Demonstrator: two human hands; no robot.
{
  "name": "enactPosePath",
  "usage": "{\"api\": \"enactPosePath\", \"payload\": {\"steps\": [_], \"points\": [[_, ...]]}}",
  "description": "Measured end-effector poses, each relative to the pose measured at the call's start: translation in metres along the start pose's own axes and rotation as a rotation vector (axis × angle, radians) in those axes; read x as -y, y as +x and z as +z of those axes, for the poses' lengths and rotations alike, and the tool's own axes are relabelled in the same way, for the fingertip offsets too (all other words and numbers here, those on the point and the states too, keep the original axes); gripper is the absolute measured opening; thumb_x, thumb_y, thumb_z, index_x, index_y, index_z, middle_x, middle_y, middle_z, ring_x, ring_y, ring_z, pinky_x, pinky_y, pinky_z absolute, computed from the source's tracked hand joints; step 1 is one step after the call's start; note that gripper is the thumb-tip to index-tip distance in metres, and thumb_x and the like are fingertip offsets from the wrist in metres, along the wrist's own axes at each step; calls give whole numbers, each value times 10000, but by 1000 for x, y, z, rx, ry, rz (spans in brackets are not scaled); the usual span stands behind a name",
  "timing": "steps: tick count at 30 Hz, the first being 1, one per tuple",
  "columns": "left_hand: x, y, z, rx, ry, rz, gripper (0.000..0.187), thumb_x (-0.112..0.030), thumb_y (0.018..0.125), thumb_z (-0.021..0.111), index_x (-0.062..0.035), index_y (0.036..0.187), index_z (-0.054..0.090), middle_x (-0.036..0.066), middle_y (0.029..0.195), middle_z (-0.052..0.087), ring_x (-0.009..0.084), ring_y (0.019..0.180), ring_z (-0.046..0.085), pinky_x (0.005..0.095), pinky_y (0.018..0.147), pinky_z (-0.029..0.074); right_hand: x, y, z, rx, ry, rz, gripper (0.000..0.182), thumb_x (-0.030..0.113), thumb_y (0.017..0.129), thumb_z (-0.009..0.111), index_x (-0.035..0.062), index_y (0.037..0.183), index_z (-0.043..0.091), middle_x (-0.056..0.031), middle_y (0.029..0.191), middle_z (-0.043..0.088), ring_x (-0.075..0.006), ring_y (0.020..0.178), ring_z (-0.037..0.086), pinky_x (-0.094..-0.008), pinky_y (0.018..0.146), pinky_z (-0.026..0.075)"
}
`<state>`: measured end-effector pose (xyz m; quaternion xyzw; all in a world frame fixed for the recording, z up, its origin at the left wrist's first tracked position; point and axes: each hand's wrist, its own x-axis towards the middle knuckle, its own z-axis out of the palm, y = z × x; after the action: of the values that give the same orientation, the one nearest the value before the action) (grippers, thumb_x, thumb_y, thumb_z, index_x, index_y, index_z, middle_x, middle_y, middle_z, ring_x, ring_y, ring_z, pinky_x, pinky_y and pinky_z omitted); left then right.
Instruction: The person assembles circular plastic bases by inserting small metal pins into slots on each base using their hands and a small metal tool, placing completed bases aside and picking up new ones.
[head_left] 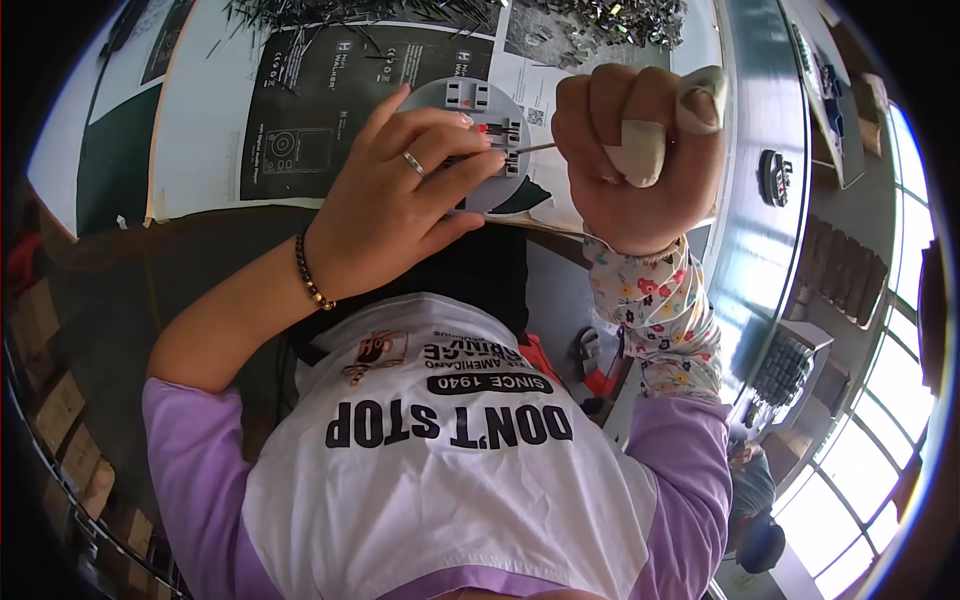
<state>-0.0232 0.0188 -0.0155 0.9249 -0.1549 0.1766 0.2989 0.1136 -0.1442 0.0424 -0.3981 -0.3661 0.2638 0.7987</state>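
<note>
A round grey fixture [418, 99] lies on the table with small dark and white parts in its slots. My left hand [400, 170] reaches over it, index and middle fingertips pressed on the parts and thumb at the near rim. A tiny red piece [483, 128] shows by those fingertips. To the right, my right hand [645, 155] is closed in a fist around a thin tool, with covers on its thumb and one finger. Only the tool's metal shaft [540, 148] shows, pointing left to the parts; the handle is hidden in the fist.
Black printed sheets [300, 115] lie under and left of the fixture. Thin dark strips [290, 14] and a pile of small shiny pieces [630, 20] lie at the back. A dark object [775, 178] sits on the right surface. Another person [755, 510] is at lower right.
</note>
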Motion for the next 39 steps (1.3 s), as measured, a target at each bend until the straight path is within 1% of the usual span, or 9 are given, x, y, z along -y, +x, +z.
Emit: {"api": "enactPosePath", "payload": {"steps": [3,7,11,18,23,27,30,35,39], "points": [[2,-2,5,-39,17,37,577,-212,716,837,-149,1253,635,1,1257,568,247,1247,509,605,1126,341,-1,1,2,70,-88,43,481,413,1059,382,108,688,415,-7,634,385,-115,526,342,-244,460,258],[3,-2,3,-14,34,44,599,-214,707,840,-150,1271,649,-7,1266,569,238,1250,506,609,1114,349,3,-1,9,-173,-315,272,418,354,1045,403,90,721,414,-13,625,374,-119,517,313,-256,483,269],[4,-2,3,-22,24,54,587,-207,694,841,-142,1251,668,-11,1265,571,232,1238,509,605,1100,362,2,1,-4,-86,1,264,360,296,1026,412,66,749,419,-34,625,396,-126,519,316,-272,507,285],[6,-2,0,-20,35,95,599,-191,668,846,-132,1239,675,-16,1255,571,226,1217,510,601,1085,371,-8,-2,19,-90,-244,150,380,277,1008,431,79,684,406,-21,587,385,-124,508,311,-291,484,266],[2,1,3,-26,28,76,599,-188,659,849,-126,1230,679,-17,1247,567,226,1210,510,604,1075,380,5,-21,6,45,-27,35,395,260,990,456,78,642,410,-6,551,356,-135,492,307,-305,470,261],[4,1,3,-38,36,104,603,-182,661,849,-123,1234,670,-13,1241,564,230,1202,514,602,1071,387,-3,-27,11,-43,-177,74,398,261,981,465,74,631,436,-1,532,344,-150,475,320,-312,467,268],[4,0,1,-29,42,90,606,-176,661,850,-122,1234,661,-13,1238,563,230,1201,513,600,1070,391,-11,-28,13,62,-359,-76,384,266,982,470,67,653,459,-14,553,393,-158,475,348,-311,469,277],[6,2,2,-24,33,85,607,-161,658,853,-118,1227,647,8,1242,561,256,1183,522,576,1070,396,-5,-24,23,-87,-338,2,346,221,987,463,60,680,476,-36,611,457,-163,488,386,-299,466,292],[7,0,-13,-149,-50,53,606,-154,643,857,-117,1211,647,42,1230,558,290,1149,534,550,1036,414,51,-32,9,-470,-670,8,280,208,1012,455,-10,916,602,-56,692,537,-113,521,398,-256,488,327]]}}
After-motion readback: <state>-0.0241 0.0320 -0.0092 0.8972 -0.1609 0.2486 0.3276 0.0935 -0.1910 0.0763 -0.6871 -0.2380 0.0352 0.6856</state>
